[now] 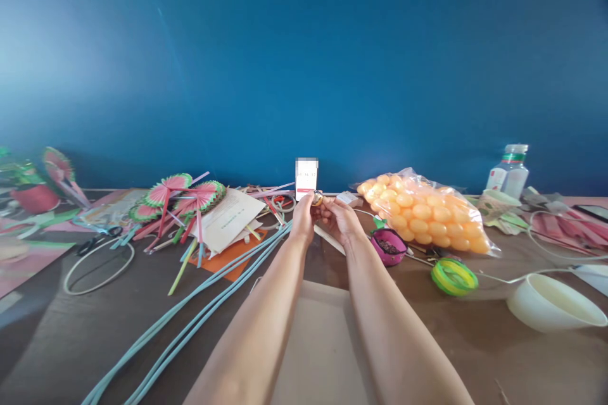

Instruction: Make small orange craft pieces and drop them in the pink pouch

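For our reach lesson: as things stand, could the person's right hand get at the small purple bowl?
Probably yes: the purple bowl sits just right of the right hand with nothing between them. But it and the left hand pinch a small yellowish object, so its grip is taken.

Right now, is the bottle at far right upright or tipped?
Upright: the bottle stands vertical on the table, cap on top. Left hand and right hand pinch a small object, away from it.

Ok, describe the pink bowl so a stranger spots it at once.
Find the clear bag of orange balls by the blue wall. At its lower left end, beside the right hand, sits the pink bowl: small, magenta, dark bits inside, unlike the white bowl.
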Demonstrator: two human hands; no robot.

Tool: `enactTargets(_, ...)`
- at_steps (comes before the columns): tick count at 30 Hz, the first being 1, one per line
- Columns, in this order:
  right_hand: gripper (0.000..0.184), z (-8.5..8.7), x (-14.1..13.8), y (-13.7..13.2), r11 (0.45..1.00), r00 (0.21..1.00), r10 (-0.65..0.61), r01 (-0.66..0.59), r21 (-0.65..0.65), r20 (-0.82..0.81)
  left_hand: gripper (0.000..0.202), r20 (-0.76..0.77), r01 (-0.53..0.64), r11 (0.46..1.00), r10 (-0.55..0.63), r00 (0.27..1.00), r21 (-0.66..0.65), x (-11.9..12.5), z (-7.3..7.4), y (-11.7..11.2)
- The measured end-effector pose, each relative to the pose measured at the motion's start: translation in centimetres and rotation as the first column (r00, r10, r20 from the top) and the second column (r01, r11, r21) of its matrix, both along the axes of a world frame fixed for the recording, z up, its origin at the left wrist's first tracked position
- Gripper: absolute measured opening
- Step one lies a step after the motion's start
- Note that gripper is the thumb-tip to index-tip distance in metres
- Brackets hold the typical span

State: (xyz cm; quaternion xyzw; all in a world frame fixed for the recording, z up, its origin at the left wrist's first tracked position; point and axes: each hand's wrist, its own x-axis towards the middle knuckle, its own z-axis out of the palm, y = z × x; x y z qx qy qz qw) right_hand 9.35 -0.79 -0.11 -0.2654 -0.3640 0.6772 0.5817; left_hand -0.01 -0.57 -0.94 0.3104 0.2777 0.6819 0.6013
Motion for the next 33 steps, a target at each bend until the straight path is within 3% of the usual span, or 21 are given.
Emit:
enactTargets(15,0.036,-0.3,-0.4,0.2,0.999,0.999,-0.037,0.036,0.023,0.022,0.033,-0.017,-0.046,0.999,0.046,0.999,0.023,0.1,-0.8,0.4)
enactTargets(19,0.036,-0.2,-0.7,0.0,0.999,1.0,-0.031,0.031,0.03,0.003,0.032,0.021,-0.057,0.998,0.057,0.998,0.005,0.2,-0.4,0.3)
enactTargets(25,0.033,-0.1,-0.6,0.0,0.998,0.998,-0.054,0.053,-0.026,-0.032,0.038,0.076,0.072,0.997,-0.07,0.995,-0.019,0.1,0.2,0.0)
enactTargets(30,0.036,-0.1,-0.2,0.3,0.983,0.986,-0.166,0.164,-0.078,-0.016,0.032,0.136,0.01,0.998,0.0,0.991,-0.069,-0.1,0.3,0.0)
enactTargets(33,0.035,-0.2,-0.2,0.3,0.984,0.988,-0.152,0.153,-0.094,0.021,0.032,0.128,0.027,0.995,-0.015,0.992,-0.092,-0.1,0.5,0.0)
